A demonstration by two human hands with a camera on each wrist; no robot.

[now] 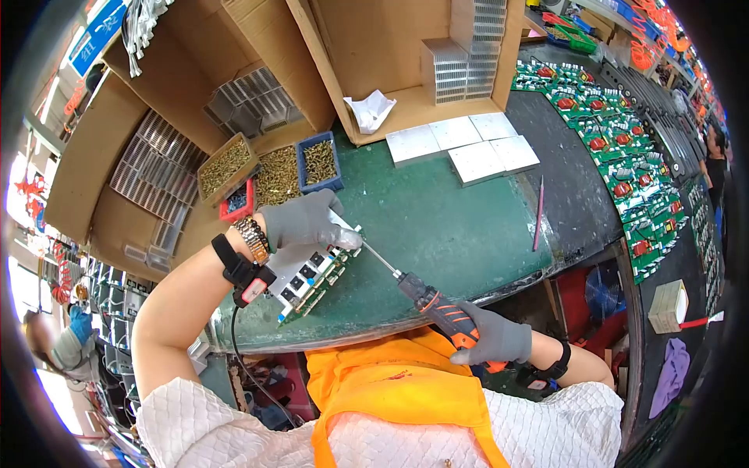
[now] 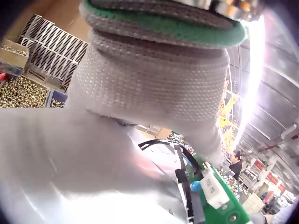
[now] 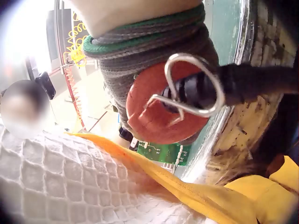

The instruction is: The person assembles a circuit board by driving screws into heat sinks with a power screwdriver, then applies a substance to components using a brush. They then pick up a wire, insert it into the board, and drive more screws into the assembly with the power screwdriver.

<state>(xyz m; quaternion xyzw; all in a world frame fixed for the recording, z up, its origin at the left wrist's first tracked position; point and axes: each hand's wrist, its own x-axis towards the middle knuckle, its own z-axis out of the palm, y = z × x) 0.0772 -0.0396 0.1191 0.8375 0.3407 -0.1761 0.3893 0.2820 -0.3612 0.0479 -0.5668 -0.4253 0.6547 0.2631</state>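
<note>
My gloved left hand grips the upper edge of a green circuit board fixed to a silver metal plate. Black components line the board, which lies tilted on the green bench. Seen from the left wrist, the glove fills the view, with a corner of the board showing below it. In my gloved right hand is an electric screwdriver, black and orange. Its long bit points up-left, the tip close to the left thumb and the board's upper corner. The right wrist view shows the screwdriver's orange end with a metal hook.
Silver plates lie at the back of the bench. Bins of brass screws stand at the left, before cardboard boxes holding finned heatsinks. A pencil-like stick and rows of circuit boards are at the right.
</note>
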